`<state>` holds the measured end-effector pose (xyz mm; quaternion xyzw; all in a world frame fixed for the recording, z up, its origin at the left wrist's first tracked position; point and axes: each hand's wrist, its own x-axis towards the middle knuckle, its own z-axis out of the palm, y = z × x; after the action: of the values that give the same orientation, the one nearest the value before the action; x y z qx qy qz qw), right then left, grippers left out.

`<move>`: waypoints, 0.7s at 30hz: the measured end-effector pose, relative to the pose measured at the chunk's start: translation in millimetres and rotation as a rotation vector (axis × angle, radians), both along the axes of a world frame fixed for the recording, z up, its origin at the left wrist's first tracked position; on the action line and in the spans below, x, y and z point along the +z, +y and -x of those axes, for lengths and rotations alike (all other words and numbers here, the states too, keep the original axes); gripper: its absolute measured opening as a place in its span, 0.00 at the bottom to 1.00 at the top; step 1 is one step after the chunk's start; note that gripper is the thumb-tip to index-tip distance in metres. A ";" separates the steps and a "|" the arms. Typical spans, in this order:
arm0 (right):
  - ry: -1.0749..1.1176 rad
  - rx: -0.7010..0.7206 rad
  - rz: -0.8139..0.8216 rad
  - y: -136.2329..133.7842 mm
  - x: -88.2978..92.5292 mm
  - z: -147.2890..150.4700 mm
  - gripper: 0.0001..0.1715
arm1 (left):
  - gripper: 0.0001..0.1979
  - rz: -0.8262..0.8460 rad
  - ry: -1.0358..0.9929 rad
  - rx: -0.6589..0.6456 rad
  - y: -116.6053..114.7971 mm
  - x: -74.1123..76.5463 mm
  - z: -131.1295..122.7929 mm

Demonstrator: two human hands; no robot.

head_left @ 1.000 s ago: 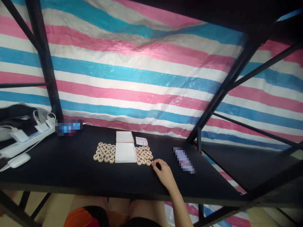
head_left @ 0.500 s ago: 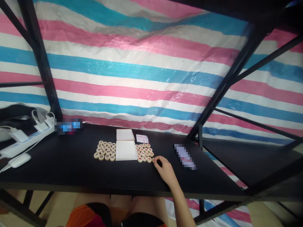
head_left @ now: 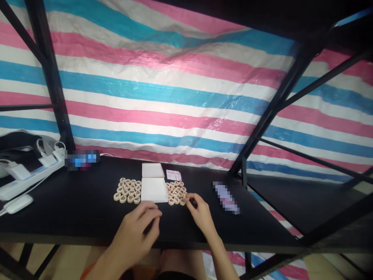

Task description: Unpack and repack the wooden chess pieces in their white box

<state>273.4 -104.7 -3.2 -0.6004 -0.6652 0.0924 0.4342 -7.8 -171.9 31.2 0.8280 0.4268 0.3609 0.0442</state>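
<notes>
1. Two bare hands showed in the head view, over a black table (head_left: 72,210).
2. The left hand (head_left: 136,229) hovered with its fingers loosely curled and nothing in them, just in front of a white box (head_left: 154,189).
3. The right hand (head_left: 201,212) had thumb and forefinger pinched narrow at the near corner of the red-marked discs (head_left: 175,191), right of the box; I could not tell whether it gripped one.
4. The dark-marked discs (head_left: 127,191) lay left of the box.

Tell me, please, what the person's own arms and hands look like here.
Both the left hand and the right hand are bare, with no gloves, rings or watch visible. The left forearm and right forearm are bare too, with no sleeve in view.
</notes>
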 end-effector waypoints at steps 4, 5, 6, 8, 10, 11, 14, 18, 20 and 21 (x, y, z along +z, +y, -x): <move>-0.100 0.100 0.013 18.2 22.4 36.8 0.09 | 0.15 -0.070 0.353 0.051 67.7 -0.5 -28.7; -0.160 0.134 0.023 25.8 27.8 47.4 0.09 | 0.16 -0.069 0.414 0.078 74.7 -4.9 -31.1; -0.245 0.154 0.042 34.4 32.4 57.7 0.10 | 0.16 -0.060 0.455 0.103 78.5 -10.2 -31.7; -0.376 0.183 0.089 53.2 38.7 76.5 0.10 | 0.17 -0.024 0.503 0.145 80.3 -21.6 -30.0; -0.425 0.218 0.113 71.6 40.6 91.8 0.09 | 0.18 0.015 0.523 0.170 79.5 -30.4 -27.3; -0.446 0.237 0.125 79.7 40.1 98.2 0.08 | 0.19 0.030 0.526 0.176 79.3 -33.2 -26.4; -0.510 0.271 0.162 97.1 35.3 113.5 0.07 | 0.19 0.064 0.528 0.171 80.2 -35.4 -25.3; -0.574 0.291 0.176 105.2 28.4 126.5 0.09 | 0.21 0.108 0.514 0.150 81.8 -32.7 -24.1; -0.593 0.303 0.165 105.8 26.1 129.4 0.10 | 0.21 0.125 0.495 0.138 82.2 -32.1 -23.0; -0.600 0.310 0.160 105.9 25.1 130.0 0.10 | 0.21 0.133 0.486 0.133 82.4 -32.1 -22.5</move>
<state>143.4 1.2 21.9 -0.5249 -0.8371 0.0284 0.1516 14.6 -89.6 -0.9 0.8557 0.5013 0.1246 -0.0290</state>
